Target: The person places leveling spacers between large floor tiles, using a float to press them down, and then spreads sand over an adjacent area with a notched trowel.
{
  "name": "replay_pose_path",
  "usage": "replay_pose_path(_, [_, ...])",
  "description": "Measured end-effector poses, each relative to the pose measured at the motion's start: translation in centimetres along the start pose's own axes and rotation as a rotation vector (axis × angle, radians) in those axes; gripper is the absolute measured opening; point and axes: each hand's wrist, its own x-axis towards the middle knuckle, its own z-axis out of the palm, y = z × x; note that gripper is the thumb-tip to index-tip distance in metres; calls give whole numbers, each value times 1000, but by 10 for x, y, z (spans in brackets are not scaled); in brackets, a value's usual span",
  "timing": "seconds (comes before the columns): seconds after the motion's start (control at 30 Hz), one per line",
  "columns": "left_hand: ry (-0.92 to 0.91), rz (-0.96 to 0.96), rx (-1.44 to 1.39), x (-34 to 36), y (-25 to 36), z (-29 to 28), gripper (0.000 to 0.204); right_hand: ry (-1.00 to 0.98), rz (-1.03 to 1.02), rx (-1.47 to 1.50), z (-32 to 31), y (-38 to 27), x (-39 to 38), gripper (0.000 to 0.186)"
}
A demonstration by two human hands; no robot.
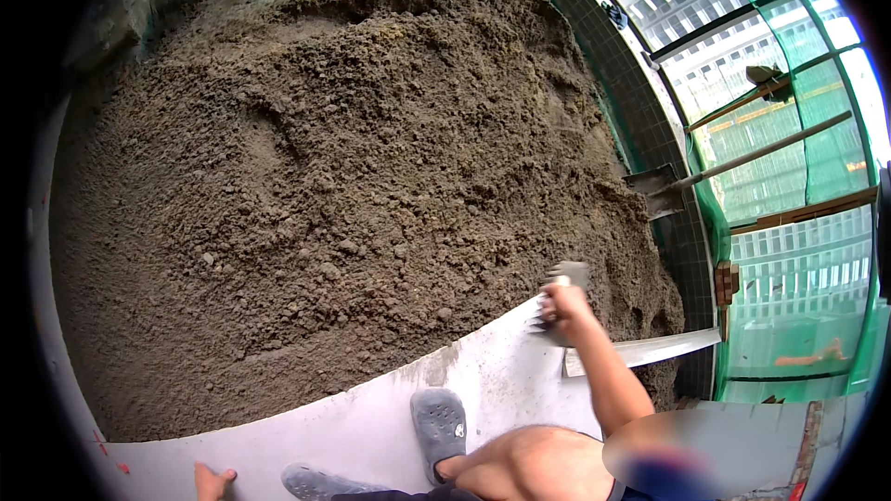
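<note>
Right of the middle, my right hand (566,304) is closed around the handle of a notched trowel (576,271). The trowel's toothed metal blade shows on both sides of the fist, a little blurred, at the border between the pale slab (520,362) and the brown loose mortar bed (371,158). My left hand (213,481) rests at the lower left on the pale slab surface, thumb apart from the finger; the lower edge of the picture cuts off the rest of it.
Beside my right forearm lies a long pale straightedge (640,351). A shovel (733,167) leans across the dark tiled low wall (640,74) on the right, with green netting (789,260) beyond. My grey clogs (439,422) stand on the slab.
</note>
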Motion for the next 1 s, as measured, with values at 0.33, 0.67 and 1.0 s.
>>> replay_pose_path(0.33, [-16, 43, -110, 7, -34, -1, 94, 123, -266, -350, -5, -7, -35, 15])
replay_pose_path(0.67, [-164, 11, 100, 8, -29, -8, 62, -163, -631, -1170, 25, -26, -67, 40])
replay_pose_path(1.0, [-100, 205, 256, -4, -22, -13, 54, -108, -398, -1356, -83, 15, 22, 34])
